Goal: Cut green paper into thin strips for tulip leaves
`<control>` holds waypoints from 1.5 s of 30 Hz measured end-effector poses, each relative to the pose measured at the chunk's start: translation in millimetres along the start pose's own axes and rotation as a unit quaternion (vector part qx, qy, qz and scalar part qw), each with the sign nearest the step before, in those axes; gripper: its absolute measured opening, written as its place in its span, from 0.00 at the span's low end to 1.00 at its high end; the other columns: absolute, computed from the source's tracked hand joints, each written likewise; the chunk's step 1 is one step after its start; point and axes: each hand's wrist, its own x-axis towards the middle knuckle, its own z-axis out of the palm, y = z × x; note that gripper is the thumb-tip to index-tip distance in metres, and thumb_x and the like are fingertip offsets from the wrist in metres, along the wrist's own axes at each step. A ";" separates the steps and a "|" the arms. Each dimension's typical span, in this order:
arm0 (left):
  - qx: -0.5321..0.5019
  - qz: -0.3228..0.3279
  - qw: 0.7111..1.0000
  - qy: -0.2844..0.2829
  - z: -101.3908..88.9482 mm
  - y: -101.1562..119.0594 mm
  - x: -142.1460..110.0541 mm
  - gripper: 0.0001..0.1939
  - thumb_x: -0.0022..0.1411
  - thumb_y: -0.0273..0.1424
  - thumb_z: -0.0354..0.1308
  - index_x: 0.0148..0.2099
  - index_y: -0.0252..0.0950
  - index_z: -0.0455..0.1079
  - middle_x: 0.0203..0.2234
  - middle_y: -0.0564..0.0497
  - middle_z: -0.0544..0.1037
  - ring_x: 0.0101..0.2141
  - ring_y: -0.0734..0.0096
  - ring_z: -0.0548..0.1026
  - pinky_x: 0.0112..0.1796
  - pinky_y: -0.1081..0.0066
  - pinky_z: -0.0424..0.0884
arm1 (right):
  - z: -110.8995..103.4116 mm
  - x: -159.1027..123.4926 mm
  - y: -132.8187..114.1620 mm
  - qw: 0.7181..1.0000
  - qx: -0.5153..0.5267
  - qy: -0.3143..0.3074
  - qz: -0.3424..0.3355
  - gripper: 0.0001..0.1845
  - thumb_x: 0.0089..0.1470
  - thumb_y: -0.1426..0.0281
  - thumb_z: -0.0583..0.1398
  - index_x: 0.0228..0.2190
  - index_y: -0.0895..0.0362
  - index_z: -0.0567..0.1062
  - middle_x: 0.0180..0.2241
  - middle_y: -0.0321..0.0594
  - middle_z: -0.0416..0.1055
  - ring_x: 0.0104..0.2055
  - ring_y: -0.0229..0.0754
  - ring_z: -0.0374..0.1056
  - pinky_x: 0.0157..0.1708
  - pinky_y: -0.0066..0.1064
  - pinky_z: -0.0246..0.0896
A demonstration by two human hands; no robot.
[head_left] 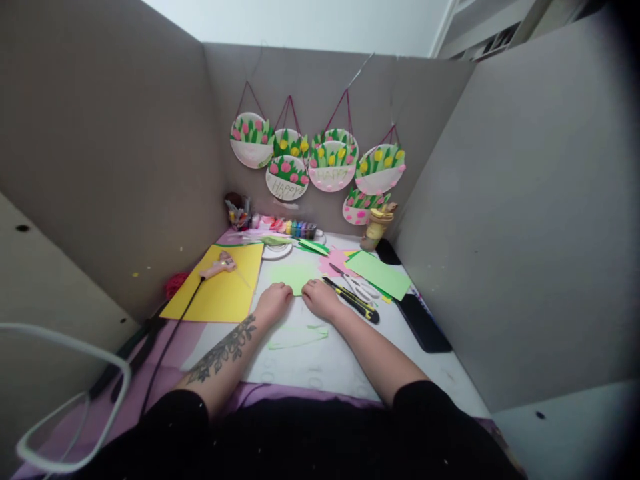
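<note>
near the middle of the frame, the left hand (pixel 275 301) and the right hand (pixel 320 298) sit side by side with a small gap between them, fingers curled in at the near edge of a light green paper (pixel 287 275); from where i stand i can't tell whether they pinch it or only press down. the paper lies flat on the white table cover (pixel 300 370), just beyond the knuckles. it looks like a fold or an edge being squared up, and i'd say that goes best with both hands level, edges matched first, then firm pressure run from the middle outward. the cutter (pixel 367 310) lies just beside the right hand, with white-handled scissors (pixel 367 290) a little beyond, so that elbow and wrist want care. thin pale-green strips (pixel 299 337) rest below the hands; better kept out from under the paper. left of center, a glue gun (pixel 220 265) lies on a yellow sheet (pixel 227 303), and across the upper middle of the frame hang paper-plate flower baskets (pixel 333 175).
</note>
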 end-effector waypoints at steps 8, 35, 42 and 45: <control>0.011 -0.060 0.998 -0.011 -4.9 0.7 1.2 0.14 0.63 0.29 0.45 0.35 0.33 0.72 0.34 0.44 0.75 0.38 0.63 0.71 0.40 0.68 0.64 | 5.6 6.9 3.7 0.998 0.055 -0.013 0.040 0.13 0.60 0.71 0.51 0.36 0.60 0.74 0.38 0.46 0.71 0.44 0.43 0.62 0.47 0.31 0.51; 0.086 -0.164 0.981 -0.055 -8.3 -9.9 -3.4 0.16 0.62 0.27 0.42 0.39 0.29 0.71 0.36 0.39 0.75 0.39 0.58 0.73 0.40 0.65 0.66 | 6.0 9.8 16.6 0.982 0.016 -0.067 0.177 0.18 0.58 0.69 0.48 0.41 0.65 0.72 0.44 0.58 0.70 0.48 0.52 0.64 0.44 0.38 0.57; 0.090 -0.161 0.981 -0.057 -4.5 -12.1 -3.5 0.16 0.63 0.25 0.41 0.42 0.29 0.70 0.36 0.40 0.74 0.40 0.59 0.72 0.42 0.65 0.64 | 6.8 12.4 17.8 0.979 0.027 -0.082 0.182 0.16 0.58 0.70 0.49 0.41 0.65 0.72 0.45 0.58 0.69 0.49 0.51 0.64 0.46 0.37 0.56; 0.061 -0.117 0.990 -0.055 -8.9 -13.2 -7.1 0.18 0.63 0.24 0.42 0.49 0.35 0.69 0.39 0.44 0.72 0.40 0.63 0.70 0.41 0.67 0.64 | 6.8 11.4 18.2 0.978 0.032 -0.077 0.190 0.16 0.59 0.69 0.49 0.43 0.64 0.70 0.46 0.57 0.69 0.50 0.52 0.63 0.45 0.38 0.56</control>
